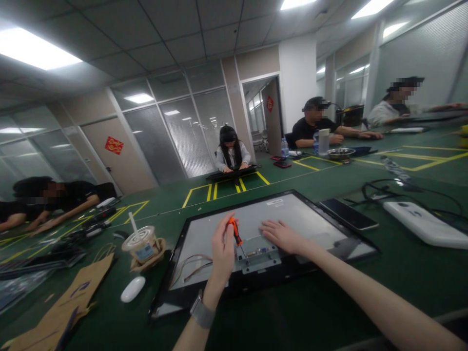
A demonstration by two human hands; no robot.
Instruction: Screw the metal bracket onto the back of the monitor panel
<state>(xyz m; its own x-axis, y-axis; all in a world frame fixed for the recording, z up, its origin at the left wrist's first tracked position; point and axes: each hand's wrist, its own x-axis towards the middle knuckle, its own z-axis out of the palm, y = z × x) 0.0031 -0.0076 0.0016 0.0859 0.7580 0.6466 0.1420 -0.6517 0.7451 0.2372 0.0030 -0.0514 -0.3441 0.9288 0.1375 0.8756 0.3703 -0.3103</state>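
A monitor (204,234) lies face down on the green table, its grey metal back up. My left hand (222,248) grips an orange-handled screwdriver (235,232), tip down on the metal port bracket (260,256) at the panel's near edge. A watch sits on that wrist. My right hand (281,235) lies flat and open on the back of the monitor, just right of the screwdriver. Thin loose wires (190,265) run across the panel's left part.
Left of the monitor stand a lidded drink cup with a straw (142,243), a white mouse (132,288) and a brown paper bag (69,302). To the right lie a black phone (349,213), a white device (424,223) and cables. Several other people sit working around the table.
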